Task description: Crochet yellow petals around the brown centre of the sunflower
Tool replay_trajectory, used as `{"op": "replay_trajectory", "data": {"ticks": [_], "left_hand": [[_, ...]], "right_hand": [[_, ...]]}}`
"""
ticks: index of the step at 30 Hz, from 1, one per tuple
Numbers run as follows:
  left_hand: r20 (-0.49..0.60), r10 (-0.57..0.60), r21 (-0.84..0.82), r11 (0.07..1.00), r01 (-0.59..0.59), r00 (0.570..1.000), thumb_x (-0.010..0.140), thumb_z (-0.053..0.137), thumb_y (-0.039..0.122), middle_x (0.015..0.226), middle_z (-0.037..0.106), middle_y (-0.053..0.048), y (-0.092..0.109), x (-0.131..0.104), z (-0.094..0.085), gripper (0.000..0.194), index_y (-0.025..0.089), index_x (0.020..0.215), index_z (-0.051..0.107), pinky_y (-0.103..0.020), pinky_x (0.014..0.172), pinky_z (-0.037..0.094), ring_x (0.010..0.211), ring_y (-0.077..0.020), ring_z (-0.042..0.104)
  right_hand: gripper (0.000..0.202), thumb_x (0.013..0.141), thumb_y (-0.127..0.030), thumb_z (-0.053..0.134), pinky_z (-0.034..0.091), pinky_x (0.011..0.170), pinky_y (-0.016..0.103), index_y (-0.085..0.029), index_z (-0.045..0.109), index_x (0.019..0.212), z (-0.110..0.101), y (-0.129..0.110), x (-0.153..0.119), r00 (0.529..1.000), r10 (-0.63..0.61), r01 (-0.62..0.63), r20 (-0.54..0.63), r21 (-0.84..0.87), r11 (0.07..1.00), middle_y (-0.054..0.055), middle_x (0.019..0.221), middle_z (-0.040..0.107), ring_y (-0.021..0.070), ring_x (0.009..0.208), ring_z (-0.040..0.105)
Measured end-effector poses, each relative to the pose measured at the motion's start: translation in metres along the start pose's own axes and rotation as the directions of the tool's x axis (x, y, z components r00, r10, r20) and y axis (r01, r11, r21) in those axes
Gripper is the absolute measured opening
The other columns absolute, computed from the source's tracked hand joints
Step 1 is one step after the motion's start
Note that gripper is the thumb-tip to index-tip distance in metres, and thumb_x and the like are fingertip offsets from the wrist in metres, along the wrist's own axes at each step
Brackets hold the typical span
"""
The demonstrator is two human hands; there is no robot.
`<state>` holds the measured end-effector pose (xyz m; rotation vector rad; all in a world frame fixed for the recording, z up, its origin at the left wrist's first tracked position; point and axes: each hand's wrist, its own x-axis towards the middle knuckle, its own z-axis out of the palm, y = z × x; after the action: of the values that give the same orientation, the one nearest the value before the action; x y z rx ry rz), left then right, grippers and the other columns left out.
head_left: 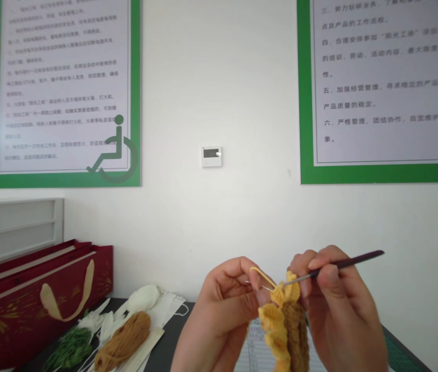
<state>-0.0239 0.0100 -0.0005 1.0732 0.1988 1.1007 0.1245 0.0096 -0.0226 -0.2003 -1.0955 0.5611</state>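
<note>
A crochet piece in yellow and brown hangs between my two hands, its yellow edge ruffled. My left hand pinches its top edge, and a strand of yellow yarn loops over the index finger. In my right hand is a crochet hook with a dark handle, held between thumb and fingers. The hook's metal shaft points left, and its tip meets the yellow stitches. A thin metallic piece shows by the left fingertips; I cannot make out what it is. The lower end of the crochet piece runs out of view.
Brown yarn, white yarn and green yarn lie on the dark table at left. Dark red gift bags stand behind them. Beneath my hands is a printed sheet; a green mat lies at right. The wall rises close behind.
</note>
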Motion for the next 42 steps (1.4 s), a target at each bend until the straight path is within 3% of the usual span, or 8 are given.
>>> {"op": "replay_trajectory", "data": {"ticks": [8, 12, 23, 28, 32, 37, 40, 42], "left_hand": [[-0.008, -0.024, -0.106, 0.994, 0.023, 1.000, 0.070, 0.077, 0.002, 0.077, 0.068, -0.005, -0.004, 0.000, -0.002, 0.015, 0.016, 0.075, 0.072, -0.024, 0.075, 0.046, 0.075, -0.0138, 0.059], [0.016, -0.028, -0.121, 0.992, 0.030, 0.999, 0.065, 0.075, 0.000, 0.075, 0.066, -0.004, -0.003, 0.001, -0.002, 0.019, 0.017, 0.075, 0.073, -0.026, 0.072, 0.046, 0.071, -0.0146, 0.059], [-0.129, 0.248, 0.295, 0.934, -0.202, 0.960, 0.076, 0.089, 0.023, 0.073, 0.064, -0.002, -0.005, -0.001, 0.009, 0.028, 0.015, 0.070, 0.063, -0.022, 0.068, 0.043, 0.073, -0.0130, 0.055], [-0.110, 0.244, 0.272, 0.940, -0.207, 0.964, 0.078, 0.087, 0.021, 0.073, 0.065, -0.001, -0.008, 0.002, 0.005, 0.033, 0.017, 0.071, 0.055, -0.023, 0.068, 0.045, 0.071, -0.0127, 0.056], [-0.099, 0.222, 0.206, 0.958, -0.198, 0.970, 0.076, 0.088, 0.018, 0.070, 0.063, 0.001, -0.009, 0.002, 0.008, 0.035, 0.017, 0.071, 0.054, -0.022, 0.065, 0.044, 0.067, -0.0108, 0.054], [-0.056, -0.010, -0.033, 0.999, 0.008, 0.998, 0.072, 0.087, 0.010, 0.071, 0.066, -0.001, -0.007, 0.001, 0.008, 0.035, 0.018, 0.070, 0.053, -0.021, 0.062, 0.041, 0.062, -0.0092, 0.053], [-0.031, -0.083, -0.095, 0.992, 0.080, 0.996, 0.064, 0.091, 0.008, 0.068, 0.062, 0.001, -0.005, 0.001, 0.006, 0.033, 0.016, 0.070, 0.059, -0.021, 0.064, 0.041, 0.063, -0.0087, 0.053], [-0.045, -0.035, -0.042, 0.999, 0.033, 0.998, 0.062, 0.092, 0.009, 0.068, 0.061, 0.001, -0.005, 0.002, 0.005, 0.032, 0.015, 0.070, 0.062, -0.021, 0.066, 0.041, 0.065, -0.0091, 0.052]], "right_hand": [[0.011, 0.103, -0.033, 0.056, 0.049, 0.054, 0.021, -0.027, 0.063, 0.098, -0.007, -0.003, -0.003, 0.987, -0.118, 0.124, 0.114, -0.053, 0.991, -0.001, 0.072, 0.059, 0.0120, 0.064, 0.055], [0.014, 0.105, -0.034, 0.051, 0.046, 0.051, 0.021, -0.028, 0.062, 0.098, -0.010, -0.005, -0.005, 0.992, -0.048, 0.047, 0.119, 0.006, 0.999, -0.001, 0.069, 0.055, 0.0129, 0.062, 0.054], [0.024, 0.099, -0.036, 0.062, 0.047, 0.060, 0.024, -0.024, 0.053, 0.081, -0.004, 0.011, 0.000, 0.973, 0.209, -0.215, 0.097, 0.056, 0.975, -0.002, 0.075, 0.057, 0.0118, 0.065, 0.052], [0.005, 0.096, -0.023, 0.066, 0.050, 0.062, 0.027, -0.027, 0.068, 0.094, -0.015, 0.007, 0.002, 0.970, -0.125, 0.172, 0.210, -0.224, 0.959, 0.001, 0.085, 0.064, 0.0150, 0.075, 0.061], [0.030, 0.086, -0.011, 0.072, 0.053, 0.067, 0.038, -0.032, 0.076, 0.108, -0.022, 0.005, -0.001, 0.845, -0.407, 0.525, 0.346, -0.391, 0.756, 0.003, 0.086, 0.072, 0.0207, 0.077, 0.065], [0.044, 0.076, -0.006, 0.081, 0.048, 0.059, 0.037, -0.040, 0.080, 0.103, -0.008, 0.015, -0.012, 0.718, -0.678, 0.633, 0.155, -0.551, 0.544, 0.000, 0.075, 0.073, 0.0208, 0.066, 0.062], [0.004, 0.091, -0.031, 0.073, 0.048, 0.059, 0.035, -0.033, 0.076, 0.093, 0.004, 0.019, -0.012, 0.885, -0.465, 0.439, -0.013, -0.303, 0.846, 0.001, 0.074, 0.065, 0.0195, 0.068, 0.058], [0.016, 0.091, -0.043, 0.073, 0.049, 0.062, 0.033, -0.029, 0.070, 0.084, 0.009, 0.021, -0.007, 0.985, -0.173, 0.171, -0.024, -0.073, 0.983, 0.000, 0.075, 0.058, 0.0180, 0.070, 0.056]]}}
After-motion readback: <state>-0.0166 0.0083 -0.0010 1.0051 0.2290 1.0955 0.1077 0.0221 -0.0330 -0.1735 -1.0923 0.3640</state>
